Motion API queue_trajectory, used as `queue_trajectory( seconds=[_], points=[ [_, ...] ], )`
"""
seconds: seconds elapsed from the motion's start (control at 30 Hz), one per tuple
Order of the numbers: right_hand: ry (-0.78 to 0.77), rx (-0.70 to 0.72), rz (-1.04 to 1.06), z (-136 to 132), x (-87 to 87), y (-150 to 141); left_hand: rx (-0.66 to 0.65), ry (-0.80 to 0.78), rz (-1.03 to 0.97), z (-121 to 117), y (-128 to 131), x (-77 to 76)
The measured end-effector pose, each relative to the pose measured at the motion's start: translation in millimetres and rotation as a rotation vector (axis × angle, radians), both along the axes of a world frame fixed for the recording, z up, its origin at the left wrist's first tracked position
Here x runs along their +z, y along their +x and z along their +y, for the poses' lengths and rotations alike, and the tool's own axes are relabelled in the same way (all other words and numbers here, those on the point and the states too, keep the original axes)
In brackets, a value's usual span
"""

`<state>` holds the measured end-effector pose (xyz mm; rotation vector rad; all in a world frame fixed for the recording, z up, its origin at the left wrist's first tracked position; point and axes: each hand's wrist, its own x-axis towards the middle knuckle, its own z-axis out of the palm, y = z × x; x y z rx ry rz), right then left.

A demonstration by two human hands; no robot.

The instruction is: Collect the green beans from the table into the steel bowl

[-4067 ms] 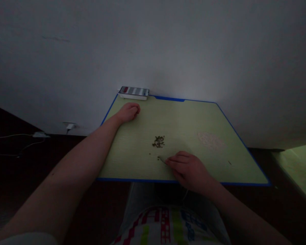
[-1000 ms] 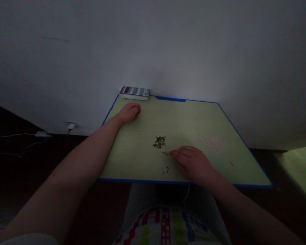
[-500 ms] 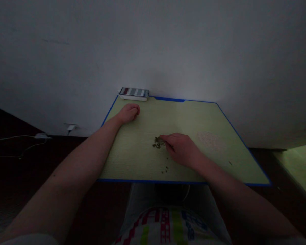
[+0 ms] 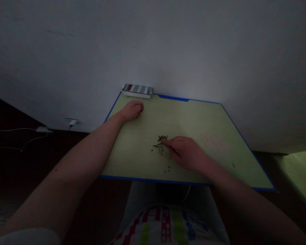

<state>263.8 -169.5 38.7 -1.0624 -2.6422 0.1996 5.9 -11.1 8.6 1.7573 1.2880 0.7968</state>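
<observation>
My right hand (image 4: 186, 151) lies low over the table (image 4: 132, 160), thumb and fingers pinched together. Its fingertips touch a loose cluster of small dark grains (image 4: 162, 139); whether any are between them is too small to tell. A few more dark grains (image 4: 167, 169) are scattered nearer the table's front edge. Toward the back left of the tabletop my left hand (image 4: 134, 110) rests in a loose fist, with nothing visible in it. To the right of my right hand, a pale, spread-out patch of fine grains (image 4: 214, 141) covers part of the table.
A phone (image 4: 138, 89) with its screen lit lies on a white box (image 4: 137, 95) at the back left corner. The wall (image 4: 193, 51) rises right behind the table. A small dark sliver (image 4: 233, 165) is on the right side. A plug (image 4: 72, 122) sits low on the wall at left.
The dark grains are more spread out, with some pulled apart into a lower group. My right fingertips have shifted slightly over them. My left hand stays in place; the whole view has shifted a little.
</observation>
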Motion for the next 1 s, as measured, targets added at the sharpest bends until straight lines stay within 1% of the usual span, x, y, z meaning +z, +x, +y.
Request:
queue_trajectory(
  seconds=[0.17, 0.23, 0.3, 0.43, 0.57, 0.7, 0.87, 1.0],
  points=[
    [0.016, 0.206, 0.093, 17.7, 0.4, 8.8, 0.007, -0.012, -0.008, -0.2, 0.7, -1.0],
    [0.022, 0.255, 0.151, 21.6, -3.0, 10.9, 0.012, -0.012, -0.005, -1.0, 1.0, -0.1],
    [0.024, 0.247, 0.2, 21.5, -8.1, 12.7, 0.007, -0.013, 0.006, -1.2, 1.0, 0.6],
    [0.002, 0.158, 0.236, 13.9, -16.1, 16.9, 0.003, 0.008, 0.024, -0.4, 0.5, 0.7],
    [-0.045, 0.102, 0.254, 9.6, -16.1, 20.5, 0.01, -0.004, 0.021, -0.8, 0.5, 2.2],
    [-0.052, 0.058, 0.234, 12.2, -16.4, 21.4, 0.002, -0.012, 0.041, -1.4, 0.2, 3.4],
    [-0.072, 0.078, 0.263, 15.2, -20.8, 18.2, -0.003, 0.0, 0.033, -0.1, -0.5, 1.9],
    [-0.092, 0.102, 0.283, 15.0, -22.1, 14.4, 0.005, -0.007, 0.024, -2.1, 0.3, 4.6]
  ],
)
